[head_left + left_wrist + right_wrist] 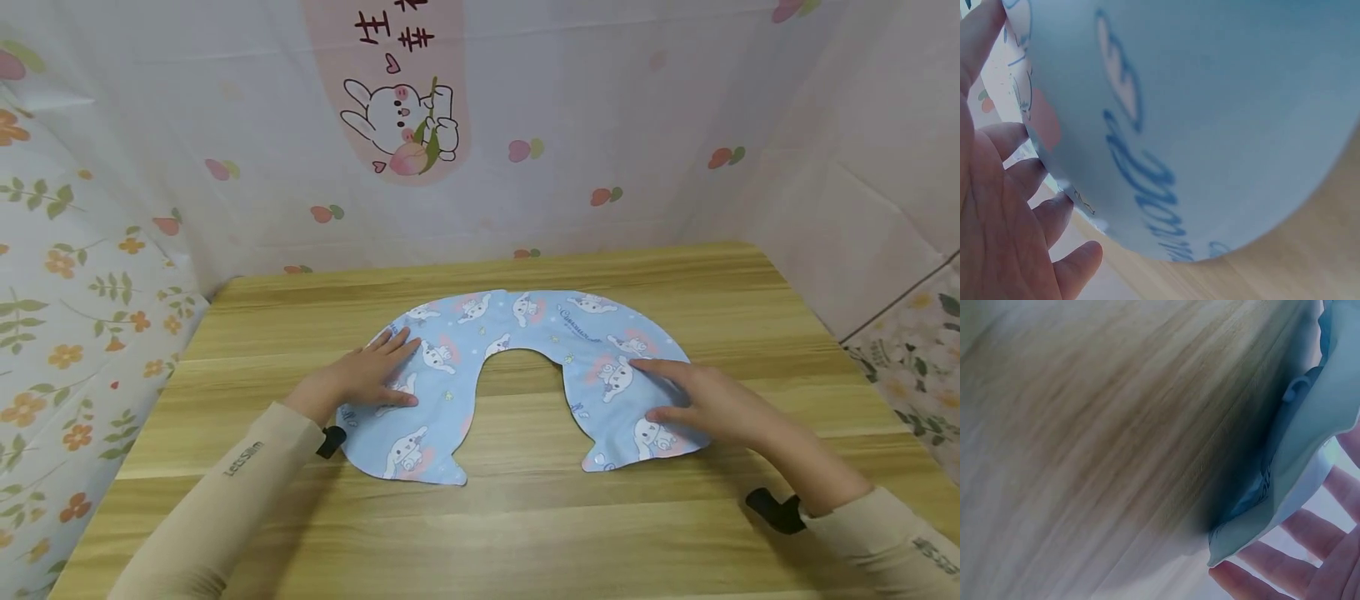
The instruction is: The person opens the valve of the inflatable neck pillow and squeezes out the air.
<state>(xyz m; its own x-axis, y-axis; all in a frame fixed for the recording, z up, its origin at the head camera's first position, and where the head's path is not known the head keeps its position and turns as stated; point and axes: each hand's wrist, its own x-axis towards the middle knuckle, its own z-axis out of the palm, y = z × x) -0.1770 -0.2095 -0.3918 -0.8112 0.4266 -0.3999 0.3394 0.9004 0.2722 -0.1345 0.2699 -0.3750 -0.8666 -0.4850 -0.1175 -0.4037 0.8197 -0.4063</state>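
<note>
A light blue U-shaped cloth (517,321), printed with white cartoon puppies, lies across the table with its two pointed tips toward me. A small round snap-like dot shows at the right tip. My left hand (369,375) rests on its left arm, fingers spread. On the opposite side my right hand (701,404) touches the right arm, thumb and fingers apart and lightly bent. In the left wrist view the fingertips (1057,212) meet the cloth's curved edge. The right wrist view shows the cloth's rim (1279,506) lifted off the wood, with extended fingers (1279,569) beside it.
The wood-grain table (517,533) reaches a pale curtain (570,100) with a rabbit print at the back. Flowered cloth (67,350) hangs at the left, and another flowered piece (911,375) is at the right. Black straps (776,510) show near both wrists.
</note>
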